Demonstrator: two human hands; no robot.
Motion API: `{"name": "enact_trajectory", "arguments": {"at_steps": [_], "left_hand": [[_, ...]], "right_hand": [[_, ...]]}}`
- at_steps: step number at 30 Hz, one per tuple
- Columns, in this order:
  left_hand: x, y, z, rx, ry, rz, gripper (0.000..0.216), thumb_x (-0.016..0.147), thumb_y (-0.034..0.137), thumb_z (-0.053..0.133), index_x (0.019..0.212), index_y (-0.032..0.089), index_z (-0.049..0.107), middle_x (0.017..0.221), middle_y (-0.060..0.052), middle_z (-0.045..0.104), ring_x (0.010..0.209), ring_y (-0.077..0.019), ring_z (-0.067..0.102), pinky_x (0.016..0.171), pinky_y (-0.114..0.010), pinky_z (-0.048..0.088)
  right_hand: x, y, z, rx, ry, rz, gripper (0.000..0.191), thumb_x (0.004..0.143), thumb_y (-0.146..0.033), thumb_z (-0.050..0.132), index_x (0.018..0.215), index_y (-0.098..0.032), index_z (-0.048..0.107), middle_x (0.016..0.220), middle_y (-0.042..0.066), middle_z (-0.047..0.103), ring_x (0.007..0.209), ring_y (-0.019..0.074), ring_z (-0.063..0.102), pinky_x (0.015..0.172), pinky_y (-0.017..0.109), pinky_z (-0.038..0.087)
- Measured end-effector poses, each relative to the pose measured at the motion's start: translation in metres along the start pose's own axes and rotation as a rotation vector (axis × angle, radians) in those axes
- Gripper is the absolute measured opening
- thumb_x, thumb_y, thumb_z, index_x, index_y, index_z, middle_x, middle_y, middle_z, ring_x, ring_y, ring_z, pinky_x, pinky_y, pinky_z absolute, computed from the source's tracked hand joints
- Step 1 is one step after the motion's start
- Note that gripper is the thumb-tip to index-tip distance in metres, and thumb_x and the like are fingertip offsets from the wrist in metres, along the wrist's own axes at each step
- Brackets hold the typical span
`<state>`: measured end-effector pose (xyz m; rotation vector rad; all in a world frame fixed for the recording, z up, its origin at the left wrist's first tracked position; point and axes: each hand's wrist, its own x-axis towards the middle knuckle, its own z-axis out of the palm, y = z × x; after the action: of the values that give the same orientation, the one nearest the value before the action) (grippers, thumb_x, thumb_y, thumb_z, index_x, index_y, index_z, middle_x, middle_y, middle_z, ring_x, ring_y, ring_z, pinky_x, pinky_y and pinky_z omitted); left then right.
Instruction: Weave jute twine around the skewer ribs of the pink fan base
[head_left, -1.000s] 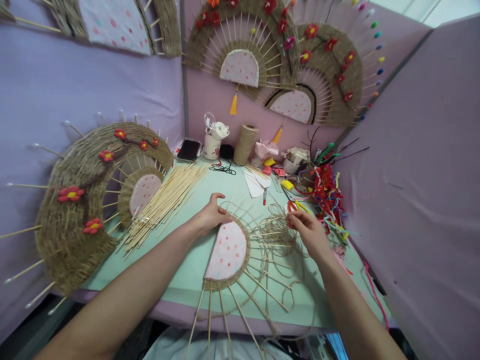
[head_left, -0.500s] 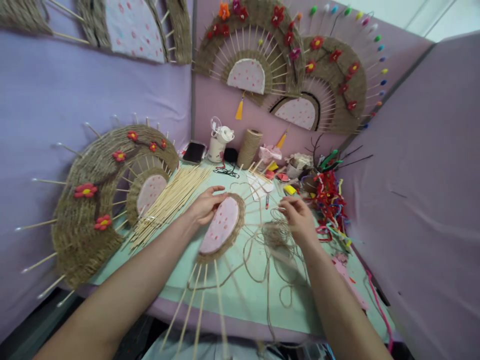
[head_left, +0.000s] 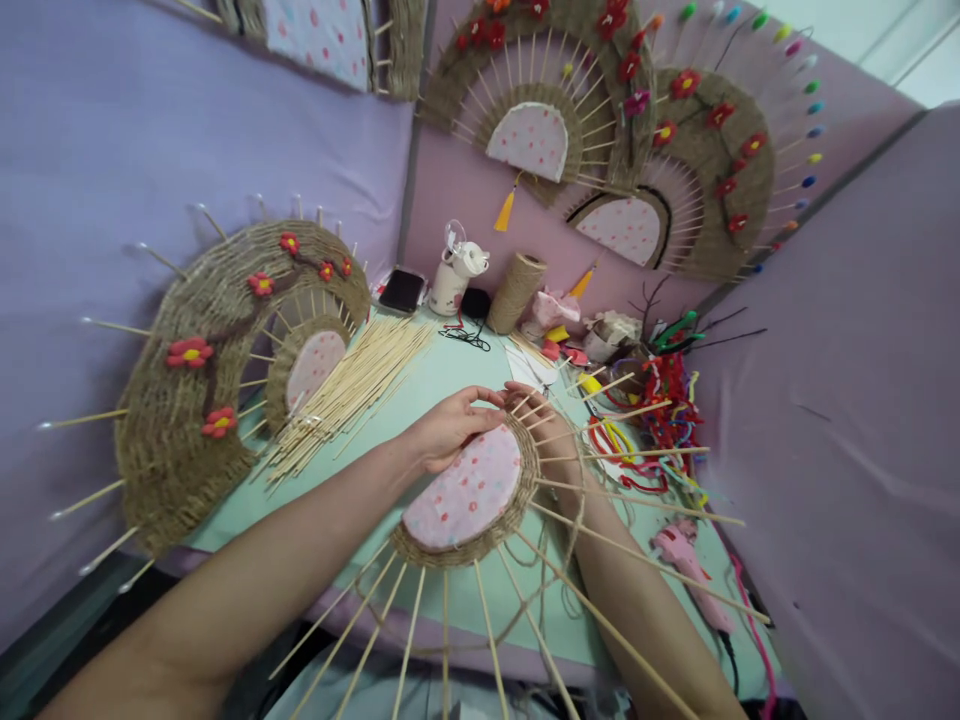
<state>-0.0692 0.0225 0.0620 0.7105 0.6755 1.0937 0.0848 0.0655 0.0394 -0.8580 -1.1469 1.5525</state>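
Note:
A half-made fan [head_left: 469, 490] is held above the green table [head_left: 420, 385]: a pink dotted half-disc edged with woven jute, with bamboo sticks fanning outward. My left hand [head_left: 450, 430] grips its upper left edge, fingers curled over the rim. My right hand [head_left: 544, 420] reaches under the sticks at the fan's top right, fingers pinched at the jute rim; what they hold is hidden. Loose jute twine [head_left: 555, 560] hangs below the sticks.
A finished jute fan with red flowers [head_left: 217, 370] leans at the left. A bundle of bamboo sticks [head_left: 352, 385] lies beside it. A twine spool [head_left: 515, 292], a white cup [head_left: 454, 275], coloured pipe cleaners [head_left: 660, 400] and a pink glue gun [head_left: 686, 565] are on the table.
The fan has been lifted and turned, so its sticks now spread toward me and to the right. My right hand moved from the twine pile to the fan's rim.

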Motion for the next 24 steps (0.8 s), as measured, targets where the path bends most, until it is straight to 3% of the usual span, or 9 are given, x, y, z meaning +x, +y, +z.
{"name": "enact_trajectory", "arguments": {"at_steps": [5, 24], "left_hand": [[-0.0012, -0.0014, 0.0001, 0.012, -0.026, -0.024, 0.045, 0.059, 0.023, 0.084, 0.093, 0.015, 0.056, 0.066, 0.001, 0.065, 0.052, -0.0075, 0.057, 0.05, -0.018, 0.043], [0.0005, -0.0039, -0.0021, 0.04, -0.019, -0.078, 0.038, 0.063, 0.017, 0.08, 0.093, 0.015, 0.056, 0.064, 0.001, 0.066, 0.051, -0.0082, 0.058, 0.05, -0.018, 0.046]], "right_hand": [[-0.0039, 0.0002, -0.0012, 0.013, 0.051, 0.03, 0.024, 0.066, -0.034, 0.078, 0.083, -0.023, 0.067, 0.077, 0.0, 0.068, 0.064, 0.0133, 0.06, 0.058, 0.026, 0.047], [-0.0062, 0.0025, -0.0045, -0.027, 0.082, 0.053, 0.023, 0.065, -0.035, 0.078, 0.08, -0.022, 0.065, 0.07, -0.001, 0.064, 0.06, 0.013, 0.057, 0.054, 0.026, 0.044]]}}
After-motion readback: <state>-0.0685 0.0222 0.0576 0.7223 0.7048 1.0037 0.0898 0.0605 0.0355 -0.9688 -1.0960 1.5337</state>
